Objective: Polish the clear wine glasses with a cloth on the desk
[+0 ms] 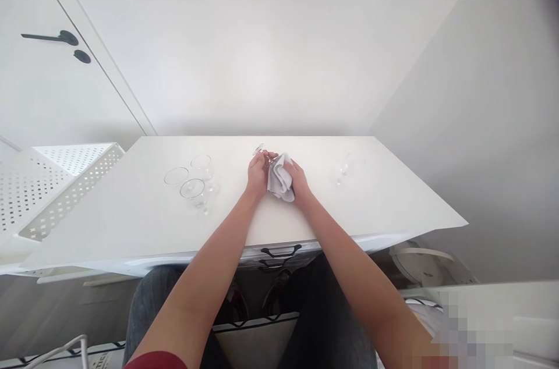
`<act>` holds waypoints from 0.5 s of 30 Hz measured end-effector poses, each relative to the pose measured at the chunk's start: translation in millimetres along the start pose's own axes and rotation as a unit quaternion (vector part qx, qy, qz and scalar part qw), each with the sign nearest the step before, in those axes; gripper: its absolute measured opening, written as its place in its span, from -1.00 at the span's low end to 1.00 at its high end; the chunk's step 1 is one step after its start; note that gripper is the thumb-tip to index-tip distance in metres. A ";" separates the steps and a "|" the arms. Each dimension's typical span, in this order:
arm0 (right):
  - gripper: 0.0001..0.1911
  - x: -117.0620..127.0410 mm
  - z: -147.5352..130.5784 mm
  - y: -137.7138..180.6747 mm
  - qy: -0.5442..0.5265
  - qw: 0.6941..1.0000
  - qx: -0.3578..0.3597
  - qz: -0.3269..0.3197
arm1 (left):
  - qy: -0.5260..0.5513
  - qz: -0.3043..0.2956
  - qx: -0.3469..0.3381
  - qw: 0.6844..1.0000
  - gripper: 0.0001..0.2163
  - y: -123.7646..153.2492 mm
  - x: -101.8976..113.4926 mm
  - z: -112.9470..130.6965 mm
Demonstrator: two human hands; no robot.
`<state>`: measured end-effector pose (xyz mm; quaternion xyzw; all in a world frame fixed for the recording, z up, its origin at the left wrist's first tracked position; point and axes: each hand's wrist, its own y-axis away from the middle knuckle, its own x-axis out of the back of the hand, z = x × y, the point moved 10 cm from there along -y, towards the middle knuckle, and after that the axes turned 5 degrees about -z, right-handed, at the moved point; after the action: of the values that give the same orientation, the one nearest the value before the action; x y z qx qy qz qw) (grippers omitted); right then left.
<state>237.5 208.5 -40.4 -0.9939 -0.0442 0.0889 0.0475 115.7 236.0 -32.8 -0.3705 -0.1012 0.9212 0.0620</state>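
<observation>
My left hand is closed around a stemmed glass, whose clear foot sticks out above my fingers toward the upper left. My right hand grips a light grey cloth, bunched up and pressed to the glass's bowl end. The cloth hides most of the bowl. Both hands are close together over the middle of the white table. To the left stand three clear stemmed glasses, a front one, a back one and a left one.
Faint clear glassware is on the table's right side. The white wall rises behind the far edge. Drawers with a black handle are under the front edge. A perforated white panel stands at the left, near a door handle.
</observation>
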 end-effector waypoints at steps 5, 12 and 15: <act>-0.41 13.4 -11.6 0.6 -0.002 0.997 0.071 0.031 | -0.057 0.004 0.009 0.998 -0.67 -2.2 2.8 -1.4; -0.56 30.3 -8.3 -0.9 -0.068 0.991 0.074 0.084 | -0.075 -0.061 0.044 0.994 -0.68 1.8 -12.1 -7.8; -0.58 40.4 8.8 -5.6 -0.170 0.978 0.023 0.122 | -0.101 -0.095 0.061 0.988 -0.69 4.3 -19.5 -13.3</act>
<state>275.1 218.7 -55.5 -0.9609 0.0720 0.2625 0.0508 138.8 230.0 -30.0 -0.2598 -0.0852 0.9483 0.1608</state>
